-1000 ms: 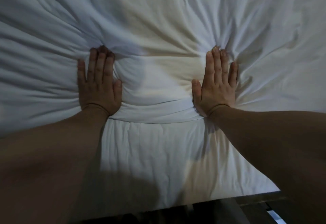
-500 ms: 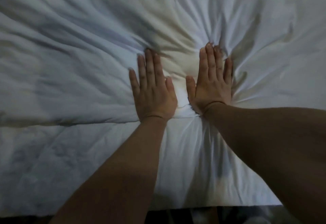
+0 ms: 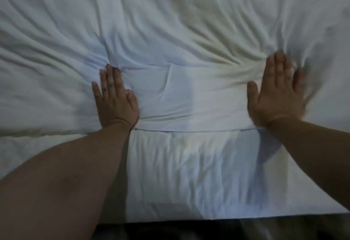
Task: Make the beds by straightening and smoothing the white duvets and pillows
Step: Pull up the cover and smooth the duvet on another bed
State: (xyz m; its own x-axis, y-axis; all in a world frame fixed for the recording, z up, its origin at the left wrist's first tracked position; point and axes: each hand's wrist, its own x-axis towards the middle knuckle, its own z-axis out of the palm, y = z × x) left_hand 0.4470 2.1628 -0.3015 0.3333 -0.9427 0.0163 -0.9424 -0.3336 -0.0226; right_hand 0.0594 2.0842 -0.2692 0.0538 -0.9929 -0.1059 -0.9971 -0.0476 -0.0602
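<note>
Dim room. White bedding fills almost the whole view, with a dark strip of floor (image 3: 189, 230) along the near edge.

Grip: none. Both hands lie palm down on the white duvet (image 3: 180, 31), with fingers straight and together, holding nothing.
- Left hand (image 3: 116, 105): flat, with its fingers (image 3: 108, 77) pointing away from the person and the thumb out to the side. The fingertips sink into a small pucker of cloth.
- Right hand (image 3: 278, 99): also flat and well apart from the left. Its fingers (image 3: 278, 63) are blurred at the tips, and creases fan out from them toward the far right.

Between the hands the duvet is fairly flat, with one short vertical crease near the middle. Long diagonal wrinkles cover the rest of it beyond the fingertips and off to the left.

A straight cloth edge (image 3: 189, 130) runs across just below both wrists. Below it is another white layer (image 3: 189, 173) with fine rumples, reaching to the near edge of the bed. I can't tell whether it is the same duvet folded back or a sheet.

Both bare forearms come in from the bottom corners, and the right one throws a shadow on the lower layer.
</note>
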